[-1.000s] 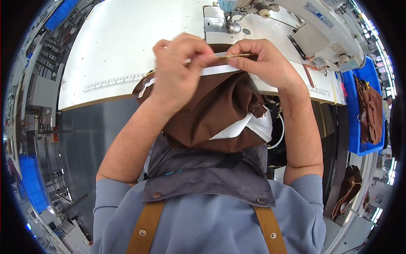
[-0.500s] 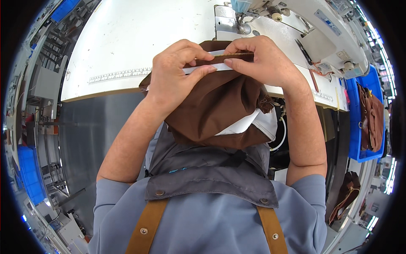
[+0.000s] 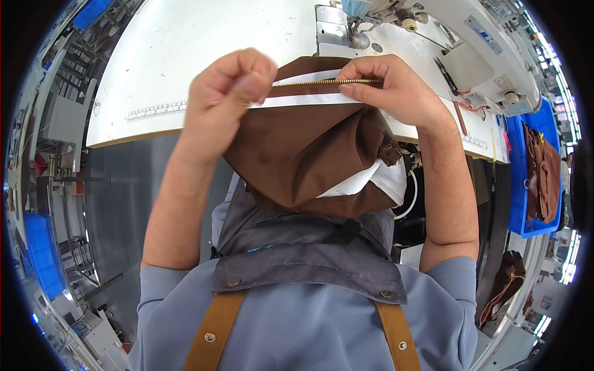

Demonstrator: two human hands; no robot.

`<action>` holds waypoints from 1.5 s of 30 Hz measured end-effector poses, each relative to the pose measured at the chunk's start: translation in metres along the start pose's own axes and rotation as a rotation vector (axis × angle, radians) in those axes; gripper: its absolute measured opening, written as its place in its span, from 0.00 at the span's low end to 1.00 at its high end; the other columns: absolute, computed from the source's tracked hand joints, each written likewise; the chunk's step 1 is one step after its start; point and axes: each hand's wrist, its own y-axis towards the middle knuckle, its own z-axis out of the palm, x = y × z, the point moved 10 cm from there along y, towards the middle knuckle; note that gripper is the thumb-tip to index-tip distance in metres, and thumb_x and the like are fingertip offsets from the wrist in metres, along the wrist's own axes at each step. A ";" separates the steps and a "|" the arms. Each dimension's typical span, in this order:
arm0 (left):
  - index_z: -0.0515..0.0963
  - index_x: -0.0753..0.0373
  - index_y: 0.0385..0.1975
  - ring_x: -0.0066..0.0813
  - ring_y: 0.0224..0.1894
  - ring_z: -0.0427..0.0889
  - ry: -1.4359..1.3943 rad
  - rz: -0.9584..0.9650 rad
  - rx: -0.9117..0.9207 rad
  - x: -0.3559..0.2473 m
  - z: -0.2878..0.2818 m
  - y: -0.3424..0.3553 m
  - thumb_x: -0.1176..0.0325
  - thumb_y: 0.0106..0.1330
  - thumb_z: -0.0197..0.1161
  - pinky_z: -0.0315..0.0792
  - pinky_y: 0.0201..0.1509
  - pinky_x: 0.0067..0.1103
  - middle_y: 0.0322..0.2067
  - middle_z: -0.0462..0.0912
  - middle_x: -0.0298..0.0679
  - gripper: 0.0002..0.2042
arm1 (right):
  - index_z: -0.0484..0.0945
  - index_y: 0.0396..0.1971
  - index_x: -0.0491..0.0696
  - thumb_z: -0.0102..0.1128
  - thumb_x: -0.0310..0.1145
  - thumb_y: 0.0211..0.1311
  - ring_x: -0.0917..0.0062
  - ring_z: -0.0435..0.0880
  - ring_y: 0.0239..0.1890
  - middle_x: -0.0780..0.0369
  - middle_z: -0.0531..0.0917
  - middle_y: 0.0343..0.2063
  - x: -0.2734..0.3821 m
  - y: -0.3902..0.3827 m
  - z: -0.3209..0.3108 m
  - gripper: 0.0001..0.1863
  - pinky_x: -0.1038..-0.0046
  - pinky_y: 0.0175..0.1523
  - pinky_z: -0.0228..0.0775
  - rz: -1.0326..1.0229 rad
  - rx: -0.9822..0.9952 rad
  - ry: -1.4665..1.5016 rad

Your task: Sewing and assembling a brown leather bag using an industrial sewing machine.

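A brown fabric piece [image 3: 291, 142] with a white inner layer drapes from the table's front edge toward my lap. Along its upper part runs a brass-toothed zipper [image 3: 303, 83] on brown tape, with white strips showing on either side. At the zipper's left end, my left hand [image 3: 229, 93] is closed and slightly blurred; its curled fingers appear to grip the zipper there and hide that end. My right hand [image 3: 393, 89] pinches the zipper's right part between thumb and fingers. Between the two hands the teeth lie nearly straight.
Just beyond the fabric stands a white sewing machine [image 3: 476, 37] with a metal plate [image 3: 332, 31]. Black tweezers [image 3: 444, 74] lie on the white table [image 3: 185, 55], right of the work. A blue bin [image 3: 520, 179] at the right holds brown pieces [image 3: 543, 176].
My left hand has moved left along the zipper, and its fingers have curled in. More of the teeth and white strip now shows. My right hand stays nearly in place.
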 end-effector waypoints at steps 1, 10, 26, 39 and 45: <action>0.81 0.62 0.25 0.19 0.27 0.74 -0.026 0.063 0.287 -0.017 0.018 0.002 0.71 0.66 0.67 0.65 0.34 0.18 0.27 0.80 0.31 0.07 | 0.83 0.39 0.40 0.63 0.29 0.66 0.91 0.71 0.32 0.72 0.79 0.29 0.000 0.000 0.000 0.08 0.84 0.38 0.64 -0.002 0.005 0.001; 0.87 0.55 0.29 0.24 0.35 0.80 1.018 0.489 0.146 -0.017 0.040 -0.017 0.68 0.50 0.77 0.63 0.54 0.27 0.32 0.81 0.24 0.08 | 0.85 0.43 0.41 0.65 0.33 0.67 0.89 0.73 0.33 0.71 0.81 0.29 0.006 0.003 0.003 0.12 0.82 0.39 0.66 0.005 0.046 0.047; 0.84 0.51 0.32 0.16 0.40 0.80 1.203 0.678 0.233 -0.012 0.066 -0.024 0.70 0.58 0.71 0.53 0.61 0.32 0.38 0.83 0.23 0.05 | 0.84 0.48 0.41 0.62 0.31 0.67 0.91 0.74 0.35 0.71 0.83 0.34 -0.002 0.003 0.006 0.14 0.84 0.41 0.67 -0.074 0.090 0.185; 0.76 0.62 0.34 0.14 0.28 0.70 0.211 -0.004 0.038 -0.014 -0.031 -0.009 0.76 0.64 0.62 0.66 0.34 0.18 0.33 0.76 0.32 0.03 | 0.83 0.47 0.40 0.63 0.29 0.67 0.89 0.79 0.41 0.68 0.85 0.38 -0.010 -0.003 -0.003 0.12 0.83 0.50 0.69 -0.003 0.094 0.250; 0.80 0.60 0.20 0.19 0.24 0.74 0.393 0.140 0.429 -0.044 0.009 -0.027 0.67 0.58 0.75 0.66 0.33 0.20 0.22 0.80 0.32 0.10 | 0.83 0.47 0.40 0.63 0.29 0.66 0.88 0.79 0.42 0.67 0.85 0.39 -0.008 0.002 0.000 0.12 0.82 0.50 0.70 -0.001 0.118 0.246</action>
